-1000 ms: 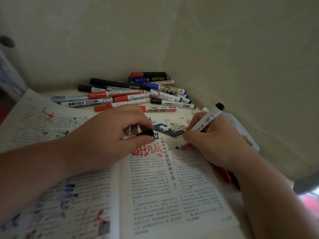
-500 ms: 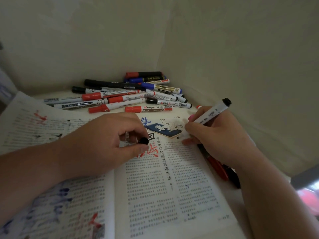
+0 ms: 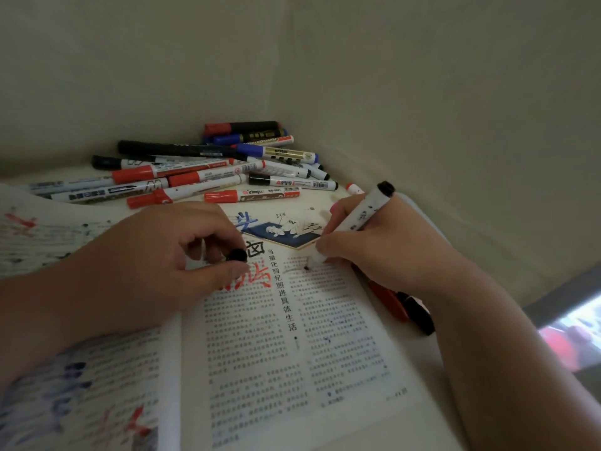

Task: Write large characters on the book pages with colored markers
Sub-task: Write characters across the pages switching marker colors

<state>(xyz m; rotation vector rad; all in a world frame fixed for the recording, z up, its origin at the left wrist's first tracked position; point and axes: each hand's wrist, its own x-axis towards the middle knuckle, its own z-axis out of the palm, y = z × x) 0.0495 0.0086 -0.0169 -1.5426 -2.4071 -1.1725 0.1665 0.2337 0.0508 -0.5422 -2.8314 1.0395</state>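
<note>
Book (image 3: pixel 292 353) open on the worktop (image 3: pixel 325 200), head view. Your right hand (image 3: pixel 383 255) has its grip clamped on a marker (image 3: pixel 361 216), tip at the right page. Your left hand (image 3: pixel 156 258) pinches the black cap (image 3: pixel 236 254) over the gutter. Risk: your right palm may smear wet ink, and the page may shift if your left hand lifts.

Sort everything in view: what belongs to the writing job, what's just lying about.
In use: open book; black marker, gripped by the right hand, tip on the page; black cap, pinched by the left hand.
Lying about: pile of markers beyond the book; red marker and dark marker beside its right edge; lit screen, far right.
</note>
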